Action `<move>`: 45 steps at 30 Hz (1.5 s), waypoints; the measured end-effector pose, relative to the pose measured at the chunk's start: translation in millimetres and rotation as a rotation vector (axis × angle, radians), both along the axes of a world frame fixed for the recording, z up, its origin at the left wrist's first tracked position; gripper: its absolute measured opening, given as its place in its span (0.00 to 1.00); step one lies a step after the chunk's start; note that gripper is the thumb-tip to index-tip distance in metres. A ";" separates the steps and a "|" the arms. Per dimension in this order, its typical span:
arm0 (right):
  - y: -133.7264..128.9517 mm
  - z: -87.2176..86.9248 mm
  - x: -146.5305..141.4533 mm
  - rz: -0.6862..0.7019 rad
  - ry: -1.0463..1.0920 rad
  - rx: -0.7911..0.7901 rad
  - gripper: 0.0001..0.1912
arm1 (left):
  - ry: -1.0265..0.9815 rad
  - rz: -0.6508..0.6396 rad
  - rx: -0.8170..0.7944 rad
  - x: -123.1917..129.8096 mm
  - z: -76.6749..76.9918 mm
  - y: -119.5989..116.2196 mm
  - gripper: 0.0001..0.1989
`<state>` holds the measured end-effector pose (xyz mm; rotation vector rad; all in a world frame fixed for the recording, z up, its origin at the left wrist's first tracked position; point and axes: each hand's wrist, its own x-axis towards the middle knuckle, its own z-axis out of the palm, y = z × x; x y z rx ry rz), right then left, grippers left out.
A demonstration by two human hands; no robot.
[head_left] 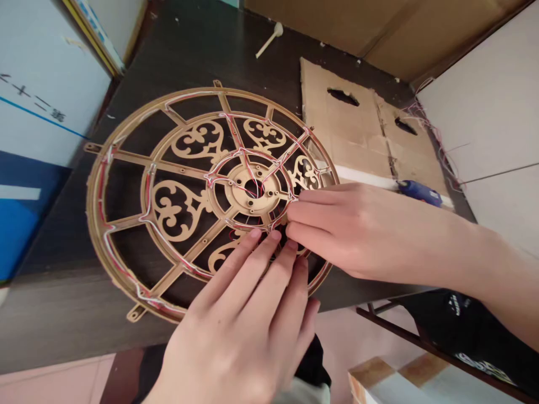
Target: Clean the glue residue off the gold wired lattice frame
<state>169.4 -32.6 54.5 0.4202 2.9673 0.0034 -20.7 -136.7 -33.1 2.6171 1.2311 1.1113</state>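
A round gold openwork frame [197,247] with scroll ornaments lies on the dark table. Red and white wires [147,191] run along its rings and spokes. My left hand [252,308] rests over the frame's near side, its fingers stretched out, with fingertips close to the inner ring. Just right of the centre hub [252,193], my right hand [337,224] has its fingers bent and pressed together at the inner ring, beside the wires. What its fingertips hold, if anything, is hidden.
Flattened cardboard [345,132] lies at the right, with a blue glue gun [421,192] near its front edge. A small cream peg-like piece [269,40] is at the back of the dark table [54,314]. Loose wires [438,134] lie along the right wall.
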 end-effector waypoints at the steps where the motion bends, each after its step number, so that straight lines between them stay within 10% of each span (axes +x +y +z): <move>1: -0.2 0.4 -0.1 -0.006 -0.001 -0.002 0.15 | -0.001 -0.003 0.002 0.3 0.0 0.5 0.17; 24: 10.6 1.9 10.3 -0.069 0.035 -0.203 0.15 | -0.031 0.023 0.027 3.1 -1.6 -1.0 0.16; 45: -1.2 -13.5 8.3 -0.120 0.114 0.095 0.14 | -0.023 0.029 0.037 3.8 -0.6 1.5 0.16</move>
